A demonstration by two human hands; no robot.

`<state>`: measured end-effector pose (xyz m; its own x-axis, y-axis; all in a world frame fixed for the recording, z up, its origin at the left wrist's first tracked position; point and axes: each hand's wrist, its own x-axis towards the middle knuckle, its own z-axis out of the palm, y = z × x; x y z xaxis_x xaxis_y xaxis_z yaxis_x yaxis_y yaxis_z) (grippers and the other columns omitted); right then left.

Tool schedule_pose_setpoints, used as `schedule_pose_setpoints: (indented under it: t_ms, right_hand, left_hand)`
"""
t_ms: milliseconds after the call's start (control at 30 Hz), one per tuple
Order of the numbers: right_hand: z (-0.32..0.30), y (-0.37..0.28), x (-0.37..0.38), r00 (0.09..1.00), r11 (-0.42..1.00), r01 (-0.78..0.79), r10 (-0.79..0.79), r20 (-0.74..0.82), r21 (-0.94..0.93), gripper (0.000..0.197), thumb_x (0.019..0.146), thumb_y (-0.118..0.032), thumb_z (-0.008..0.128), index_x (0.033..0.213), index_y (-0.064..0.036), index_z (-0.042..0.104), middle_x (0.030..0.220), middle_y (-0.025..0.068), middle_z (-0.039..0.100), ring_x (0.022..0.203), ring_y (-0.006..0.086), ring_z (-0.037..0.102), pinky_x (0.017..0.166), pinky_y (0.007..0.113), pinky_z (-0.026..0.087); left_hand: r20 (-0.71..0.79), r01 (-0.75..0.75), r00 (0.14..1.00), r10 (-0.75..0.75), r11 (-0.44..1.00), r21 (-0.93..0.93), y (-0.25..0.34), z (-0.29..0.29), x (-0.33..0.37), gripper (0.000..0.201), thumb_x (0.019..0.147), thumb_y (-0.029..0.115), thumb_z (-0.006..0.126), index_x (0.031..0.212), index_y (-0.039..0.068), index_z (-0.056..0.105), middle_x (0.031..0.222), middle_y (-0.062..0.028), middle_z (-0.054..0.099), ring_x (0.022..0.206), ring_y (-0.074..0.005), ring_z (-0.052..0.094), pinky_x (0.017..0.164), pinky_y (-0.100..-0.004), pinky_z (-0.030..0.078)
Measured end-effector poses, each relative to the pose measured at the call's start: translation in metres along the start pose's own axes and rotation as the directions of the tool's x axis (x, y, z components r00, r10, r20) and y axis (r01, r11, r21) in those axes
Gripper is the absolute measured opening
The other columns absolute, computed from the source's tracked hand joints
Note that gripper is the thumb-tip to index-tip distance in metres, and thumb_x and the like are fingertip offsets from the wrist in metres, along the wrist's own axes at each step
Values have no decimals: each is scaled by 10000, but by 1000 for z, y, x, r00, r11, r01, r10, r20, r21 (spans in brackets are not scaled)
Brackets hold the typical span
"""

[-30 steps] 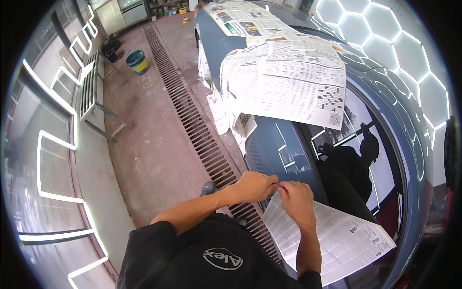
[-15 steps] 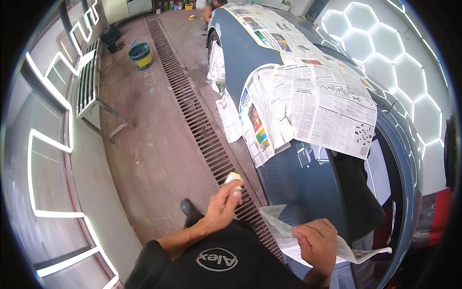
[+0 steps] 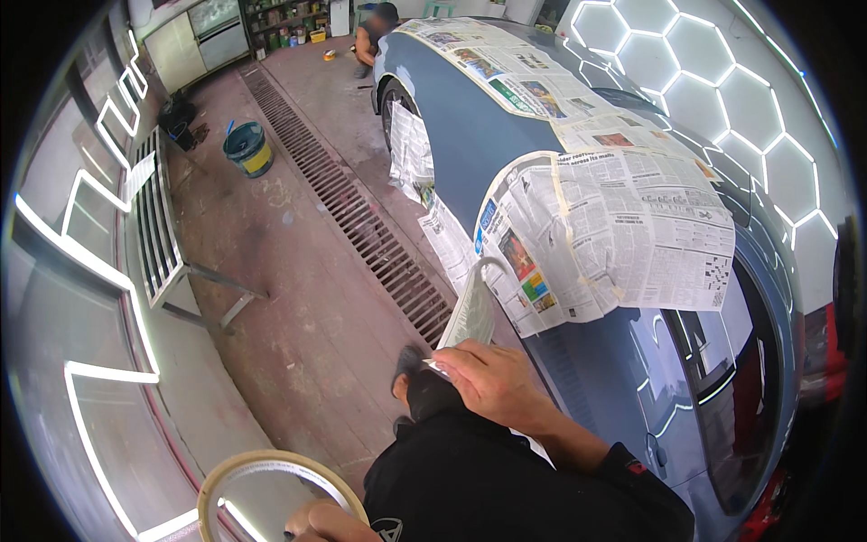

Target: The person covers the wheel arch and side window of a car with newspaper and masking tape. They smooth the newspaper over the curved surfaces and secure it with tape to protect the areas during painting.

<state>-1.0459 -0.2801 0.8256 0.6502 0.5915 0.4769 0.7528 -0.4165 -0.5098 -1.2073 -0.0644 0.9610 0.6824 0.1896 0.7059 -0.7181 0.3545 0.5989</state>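
At the lower edge, my left hand (image 3: 327,521) is closed on a roll of masking tape (image 3: 206,511), whose pale ring looms large at the lower left. Part of that hand is cut off by the picture's edge. My right hand (image 3: 492,379) pinches a loose newspaper sheet (image 3: 473,316) in front of my body; the sheet hangs narrow and folded, its far end curled. Ahead of it, taped newspaper (image 3: 646,226) covers the hood and windshield area of a blue-grey car (image 3: 479,99). More paper (image 3: 411,149) hangs over the front wheel.
A floor grate (image 3: 348,194) runs alongside the car. A slatted metal bench (image 3: 153,226) and a dark bucket (image 3: 247,149) stand to the left. Near the car's far end crouches another person (image 3: 372,38). Shelves (image 3: 289,23) hold several containers; hexagonal lights (image 3: 704,50) line the right wall.
My left hand has carried the tape roll from the middle down to the lower left. My right hand has moved left and up with the newspaper, away from the car's side. The view has shifted.
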Motion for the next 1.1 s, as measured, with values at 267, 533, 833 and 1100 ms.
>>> schedule_pose_setpoints:
  t_ms: [267, 533, 833, 1100]
  right_hand:
    - [97, 87, 144, 989, 995, 54, -65, 130, 88, 246, 950, -66, 838, 1184, -85, 766, 976, 47, 758, 802, 264, 785, 689, 387, 621]
    - [143, 134, 309, 956, 965, 150, -198, 217, 217, 287, 980, -129, 790, 1262, -133, 741, 982, 27, 728, 834, 243, 780, 687, 398, 606]
    - [209, 196, 457, 966, 976, 138, -170, 193, 168, 439, 909, -147, 817, 1339, -162, 730, 955, 5, 683, 793, 204, 759, 696, 378, 601]
    - [306, 257, 647, 951, 999, -27, 34, 307, -26, 548, 968, -189, 843, 1498, -148, 709, 875, 32, 717, 766, 236, 770, 664, 391, 603]
  left_hand:
    - [-181, 66, 982, -55, 996, 54, -68, -72, 134, 221, 1168, 431, 567, 1281, 323, 723, 1015, 8, 609, 863, -234, 541, 825, -442, 413]
    - [49, 133, 982, -184, 848, 512, -183, -239, 227, 357, 1038, 424, 771, 1235, 129, 731, 1159, -70, 609, 1024, -244, 599, 898, -437, 496]
    - [291, 399, 609, -738, 602, 691, -364, -477, 322, 652, 792, 328, 1042, 1345, 89, 793, 1105, -91, 749, 1079, -342, 683, 953, -468, 536]
    - [469, 309, 565, -679, 701, 643, -476, -661, 426, 244, 973, 240, 895, 1134, 69, 830, 1194, -181, 733, 1103, -410, 670, 994, -536, 505]
